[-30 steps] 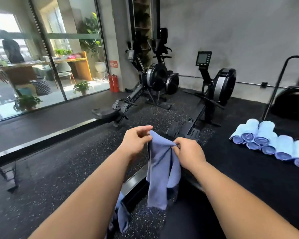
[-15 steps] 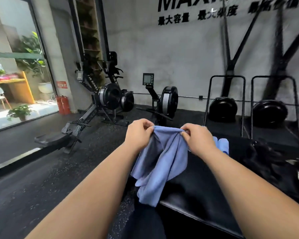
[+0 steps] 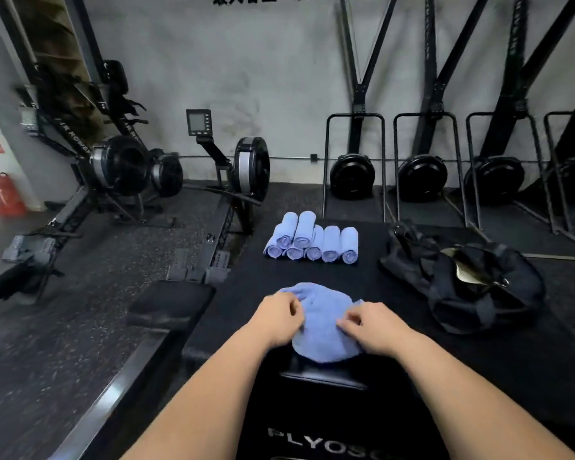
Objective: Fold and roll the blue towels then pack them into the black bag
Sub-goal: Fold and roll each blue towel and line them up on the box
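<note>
The loose blue towel [image 3: 322, 323] lies bunched on the black padded box [image 3: 395, 310], directly between the 2 hands. It was probably set down there so it can be smoothed before folding. The left hand [image 3: 278, 322] pinches the cloth's left edge with curled fingers; the right hand [image 3: 370, 328] grips its right side the same way, so both can pull the wrinkles outward. Beyond the fingertips, well apart from this 1 towel, the rolled towels [image 3: 312, 242] sit stacked with ends facing the person, away from the working patch. The black bag [image 3: 462, 287] slumps ahead and right of the right hand — near enough, I judge, for packing later.
</note>
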The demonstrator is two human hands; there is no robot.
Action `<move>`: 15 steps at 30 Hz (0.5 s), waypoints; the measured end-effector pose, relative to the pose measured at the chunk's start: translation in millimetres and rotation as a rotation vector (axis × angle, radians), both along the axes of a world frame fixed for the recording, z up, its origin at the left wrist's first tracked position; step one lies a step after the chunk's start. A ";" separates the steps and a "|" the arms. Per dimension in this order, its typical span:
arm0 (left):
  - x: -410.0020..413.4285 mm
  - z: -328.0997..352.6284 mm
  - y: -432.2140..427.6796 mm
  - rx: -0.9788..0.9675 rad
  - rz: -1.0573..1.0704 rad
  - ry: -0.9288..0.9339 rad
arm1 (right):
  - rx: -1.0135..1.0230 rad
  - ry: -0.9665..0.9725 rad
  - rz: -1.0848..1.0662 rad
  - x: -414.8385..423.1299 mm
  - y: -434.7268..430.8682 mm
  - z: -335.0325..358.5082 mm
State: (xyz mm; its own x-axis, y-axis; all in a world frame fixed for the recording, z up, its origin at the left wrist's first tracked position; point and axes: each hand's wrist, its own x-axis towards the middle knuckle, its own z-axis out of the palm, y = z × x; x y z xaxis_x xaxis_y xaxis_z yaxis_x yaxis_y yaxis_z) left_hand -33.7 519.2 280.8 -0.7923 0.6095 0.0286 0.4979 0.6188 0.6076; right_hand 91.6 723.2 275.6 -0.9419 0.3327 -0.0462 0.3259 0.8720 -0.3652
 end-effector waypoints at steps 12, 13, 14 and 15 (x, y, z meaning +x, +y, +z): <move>-7.4 -65.5 16.7 -0.167 -0.088 0.278 | 0.112 0.136 -0.027 -15.5 -3.1 -52.5; -10.5 -68.5 17.9 -0.127 -0.118 0.272 | 0.124 0.112 -0.037 -16.0 -5.5 -55.0; -14.6 -71.9 20.5 -0.093 -0.155 0.277 | 0.165 0.106 -0.047 -16.6 -6.2 -58.5; -17.3 -74.9 23.6 -0.068 -0.199 0.299 | 0.205 0.114 -0.056 -16.5 -7.7 -61.1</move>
